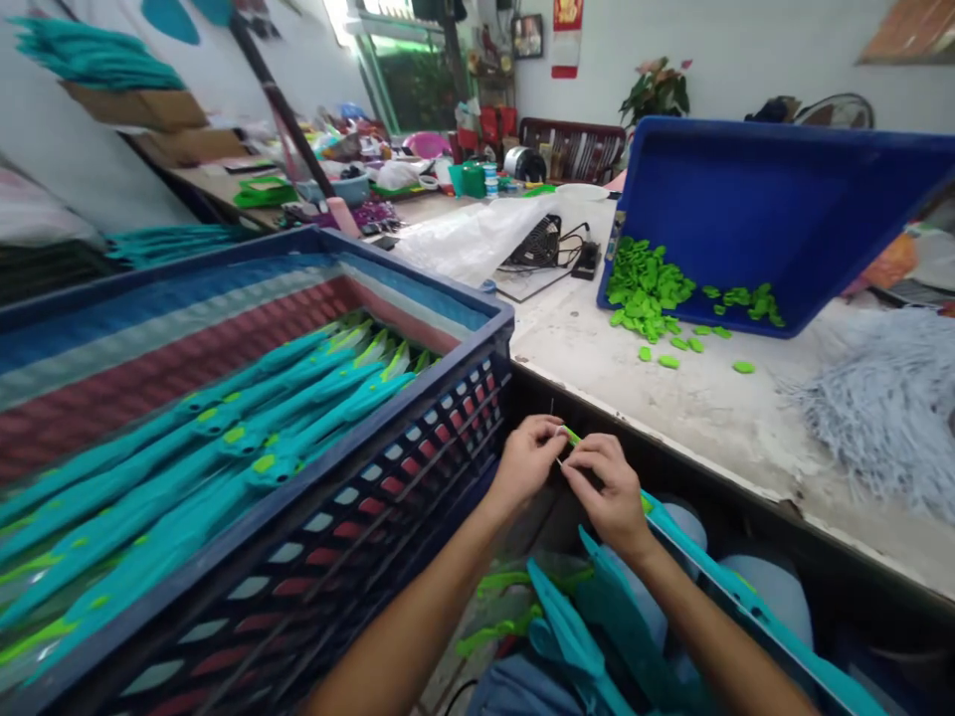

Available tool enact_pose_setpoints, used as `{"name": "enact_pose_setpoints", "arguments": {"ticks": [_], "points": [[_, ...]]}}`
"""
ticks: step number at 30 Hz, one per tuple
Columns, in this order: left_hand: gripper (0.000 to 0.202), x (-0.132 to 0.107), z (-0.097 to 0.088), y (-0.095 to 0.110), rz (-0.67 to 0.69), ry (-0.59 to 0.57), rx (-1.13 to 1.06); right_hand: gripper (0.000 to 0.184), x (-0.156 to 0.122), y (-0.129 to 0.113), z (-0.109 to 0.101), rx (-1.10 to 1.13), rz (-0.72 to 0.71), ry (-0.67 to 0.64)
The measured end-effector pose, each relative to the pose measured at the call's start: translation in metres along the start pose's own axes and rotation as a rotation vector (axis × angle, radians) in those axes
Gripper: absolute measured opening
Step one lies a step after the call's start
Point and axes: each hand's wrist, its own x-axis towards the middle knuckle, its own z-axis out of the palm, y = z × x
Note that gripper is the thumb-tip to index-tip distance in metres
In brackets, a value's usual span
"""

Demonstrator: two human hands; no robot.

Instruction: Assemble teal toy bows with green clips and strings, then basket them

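My left hand [528,459] and my right hand [608,489] meet in front of the table edge, fingers pinched close together. Between the fingertips runs a thin white string [561,461], gripped from both sides. A bright green piece [571,436] shows just above it; the fingers partly cover it. Behind my right wrist, a long teal plastic piece [735,587] with green spots stretches toward the lower right. More teal plastic pieces [567,622] and green strips [499,626] lie below my hands, near my lap.
A dark blue crate [418,497] on the left holds several long teal pieces [246,428] with green parts. On the white table [582,348], a tipped blue bin [746,219] spills small green pieces [649,283]. A bundle of pale strings [895,408] lies at right, a black fan [541,241] farther back.
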Motion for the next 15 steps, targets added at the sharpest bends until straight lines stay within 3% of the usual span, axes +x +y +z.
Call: {"name": "enact_pose_setpoints", "arguments": {"ticks": [3, 9, 15], "points": [[0.009, -0.006, -0.004, 0.007, 0.157, 0.109, 0.158, 0.010, 0.000, 0.014, 0.003, 0.087, 0.145, 0.077], [0.030, -0.008, 0.005, 0.005, -0.147, -0.020, -0.235, 0.012, 0.007, 0.017, 0.010, 0.174, 0.290, 0.265], [0.037, -0.001, -0.005, 0.006, -0.264, -0.159, -0.249, 0.014, 0.015, 0.016, 0.015, 0.146, 0.191, 0.289]]}}
